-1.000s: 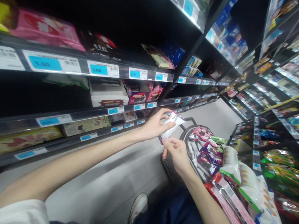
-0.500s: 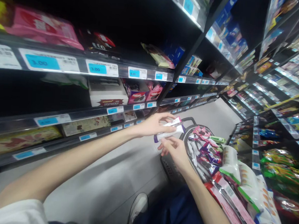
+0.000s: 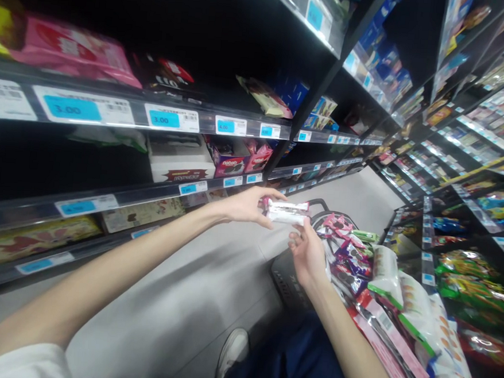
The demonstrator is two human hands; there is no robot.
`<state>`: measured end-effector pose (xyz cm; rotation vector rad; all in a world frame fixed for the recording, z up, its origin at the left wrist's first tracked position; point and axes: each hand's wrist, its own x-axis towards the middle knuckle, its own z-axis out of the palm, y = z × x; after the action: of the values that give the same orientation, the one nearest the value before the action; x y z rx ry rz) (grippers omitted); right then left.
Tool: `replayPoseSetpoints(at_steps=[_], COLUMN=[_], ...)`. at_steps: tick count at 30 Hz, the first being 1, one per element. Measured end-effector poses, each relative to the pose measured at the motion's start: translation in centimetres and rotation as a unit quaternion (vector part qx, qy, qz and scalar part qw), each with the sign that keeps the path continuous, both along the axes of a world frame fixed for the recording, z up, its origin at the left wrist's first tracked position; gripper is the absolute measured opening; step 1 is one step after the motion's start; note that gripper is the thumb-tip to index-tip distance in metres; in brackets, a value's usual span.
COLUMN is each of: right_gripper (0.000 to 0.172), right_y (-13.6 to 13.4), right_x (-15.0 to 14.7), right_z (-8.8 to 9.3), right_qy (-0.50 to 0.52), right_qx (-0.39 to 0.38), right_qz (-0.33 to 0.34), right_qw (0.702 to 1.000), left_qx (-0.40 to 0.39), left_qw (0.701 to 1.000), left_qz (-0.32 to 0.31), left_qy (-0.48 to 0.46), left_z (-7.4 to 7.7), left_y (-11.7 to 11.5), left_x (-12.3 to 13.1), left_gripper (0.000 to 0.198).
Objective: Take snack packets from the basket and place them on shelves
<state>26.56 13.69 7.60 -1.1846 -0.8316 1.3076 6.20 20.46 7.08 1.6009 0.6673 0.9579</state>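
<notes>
1. Fingers (image 3: 280, 194) of the left hand (image 3: 246, 205) and its thumb pinch the left end of a white wrapped packet (image 3: 288, 212); right hand (image 3: 310, 255) has fingertips touching the packet's right end, its other fingers curled; I can't tell from here if it pinches.
2. Black shelving (image 3: 156, 197) fills my left side; a second row of shelves runs down the right.
3. Grey tiled floor (image 3: 238, 263) lies between; I see one white shoe (image 3: 232, 352) and navy trousers (image 3: 292, 353) on it.
4. Dark basket (image 3: 287, 275) stands just below and right of the hands; packet is in the air near its rim.
5. White-and-green bags (image 3: 386, 273) lie at the right of the basket; I can't tell whether they're inside.
6. White box (image 3: 183, 164) sits on a shelf, purple nabati box (image 3: 231, 163) just beside it.
7. Small pink and purple packets (image 3: 338, 241) are heaped in the basket.
8. Price labels (image 3: 170, 117) line the shelf edges; two read 3.00
</notes>
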Motion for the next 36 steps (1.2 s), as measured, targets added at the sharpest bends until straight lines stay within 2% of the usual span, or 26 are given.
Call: replayPoseSetpoints(at_steps=[6, 11, 15, 21, 36], right_gripper=[0.040, 0.041, 0.042, 0.044, 0.042], right_y=[0.5, 1.1, 1.5, 2.4, 2.6], right_x=[0.5, 1.1, 1.6, 2.3, 2.4], right_z=[-0.1, -0.4, -0.5, -0.4, -0.2], right_qy=[0.007, 0.013, -0.004, -0.056, -0.038], right_qx=[0.016, 0.025, 0.044, 0.093, 0.076], right_qz=[-0.048, -0.058, -0.056, -0.076, -0.077], right_qw=[0.999, 0.998, 0.997, 0.991, 0.993], left_qx=[-0.130, -0.196, -0.197, -0.154, -0.156], left_qw=[0.982, 0.968, 0.968, 0.975, 0.972], left_qz=[0.100, 0.078, 0.084, 0.117, 0.126], left_qy=[-0.095, -0.132, -0.132, -0.108, -0.119], left_z=[-1.1, -0.6, -0.7, -1.0, -1.2], left_y=[0.8, 0.5, 0.4, 0.8, 1.1], left_x=[0.7, 0.5, 0.9, 1.6, 1.8], left_gripper=[0.065, 0.048, 0.040, 0.028, 0.026])
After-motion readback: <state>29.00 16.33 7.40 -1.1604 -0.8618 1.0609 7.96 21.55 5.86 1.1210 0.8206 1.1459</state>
